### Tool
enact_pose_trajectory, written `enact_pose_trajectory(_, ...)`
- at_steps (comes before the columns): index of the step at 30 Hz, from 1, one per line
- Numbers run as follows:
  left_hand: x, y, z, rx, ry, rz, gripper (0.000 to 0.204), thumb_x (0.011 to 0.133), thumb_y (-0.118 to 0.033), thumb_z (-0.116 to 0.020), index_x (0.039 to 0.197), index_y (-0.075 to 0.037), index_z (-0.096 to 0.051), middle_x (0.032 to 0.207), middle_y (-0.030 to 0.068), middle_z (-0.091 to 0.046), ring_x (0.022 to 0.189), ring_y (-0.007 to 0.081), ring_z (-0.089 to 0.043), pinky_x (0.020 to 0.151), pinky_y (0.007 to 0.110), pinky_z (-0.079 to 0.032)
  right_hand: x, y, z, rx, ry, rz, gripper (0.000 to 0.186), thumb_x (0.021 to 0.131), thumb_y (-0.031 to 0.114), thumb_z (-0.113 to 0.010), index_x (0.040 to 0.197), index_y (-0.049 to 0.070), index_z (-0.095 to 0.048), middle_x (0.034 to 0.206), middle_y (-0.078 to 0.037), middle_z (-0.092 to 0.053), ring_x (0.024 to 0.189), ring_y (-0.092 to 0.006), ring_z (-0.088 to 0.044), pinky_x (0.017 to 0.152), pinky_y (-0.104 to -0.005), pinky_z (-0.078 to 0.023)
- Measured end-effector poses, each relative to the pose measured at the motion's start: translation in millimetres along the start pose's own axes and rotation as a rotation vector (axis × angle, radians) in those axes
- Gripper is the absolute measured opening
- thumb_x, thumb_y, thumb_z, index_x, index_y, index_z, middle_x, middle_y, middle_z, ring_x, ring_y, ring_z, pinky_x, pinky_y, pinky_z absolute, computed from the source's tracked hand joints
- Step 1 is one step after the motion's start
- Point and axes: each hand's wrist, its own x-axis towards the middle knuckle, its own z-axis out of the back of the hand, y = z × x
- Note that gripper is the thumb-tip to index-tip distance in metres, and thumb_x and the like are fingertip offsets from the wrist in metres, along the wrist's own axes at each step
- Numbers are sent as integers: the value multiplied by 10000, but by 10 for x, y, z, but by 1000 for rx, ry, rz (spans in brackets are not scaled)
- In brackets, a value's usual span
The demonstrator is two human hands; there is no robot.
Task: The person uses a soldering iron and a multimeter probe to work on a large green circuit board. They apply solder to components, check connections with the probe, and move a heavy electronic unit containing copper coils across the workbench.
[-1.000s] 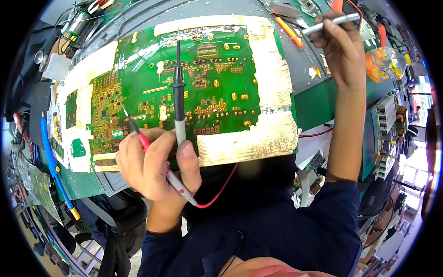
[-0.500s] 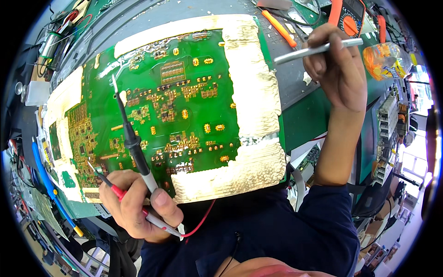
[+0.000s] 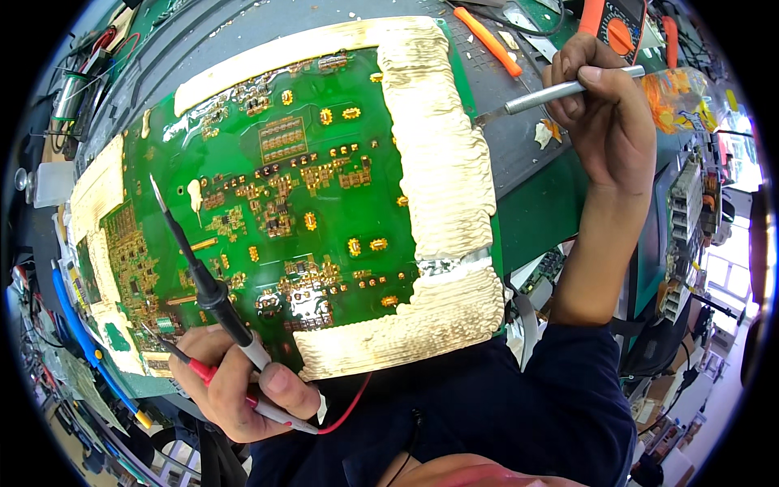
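A large green circuit board (image 3: 324, 178) with thick cream coating (image 3: 442, 178) along its borders lies tilted over the dark work mat (image 3: 527, 154). My left hand (image 3: 243, 385) is closed around two meter probes at the board's lower left, a black probe (image 3: 213, 294) pointing up-left over the board and a red probe (image 3: 203, 368) beside it. My right hand (image 3: 600, 114) grips a silver-handled scraper (image 3: 531, 101); its thin tip reaches left to the board's coated right edge, though whether it touches is hard to tell.
An orange-handled tool (image 3: 487, 40) and cream flakes (image 3: 544, 134) lie behind the board. An orange multimeter (image 3: 613, 28) and a plastic bag (image 3: 677, 105) are at upper right, more boards (image 3: 686, 235) farther right. A blue tool (image 3: 77, 325) and cable clutter sit at left.
My left hand has moved left and down with the probes. The board appears farther left. The scraper's tip has come down and left toward the board's right edge.
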Motion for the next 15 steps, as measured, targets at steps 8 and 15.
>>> enact_pose_trajectory(8,-12,19,-4,12,-5,-5,287,934,-295,-618,1005,-18,-607,794,143,-576,716,252,-488,641,392,-381,-16,-7,4,2,-88,-91,249,931,225,-555,970,-20,-574,667,1,-446,612,-104,-419,553,-247,-328)
enact_pose_trajectory(15,1,4,2,18,6,-3,281,934,-295,-617,1002,-22,-610,801,142,-578,716,246,-488,644,393,-386,-14,2,28,54,-66,-108,241,943,217,-550,964,-22,-571,661,1,-444,609,-107,-414,552,-247,-325)
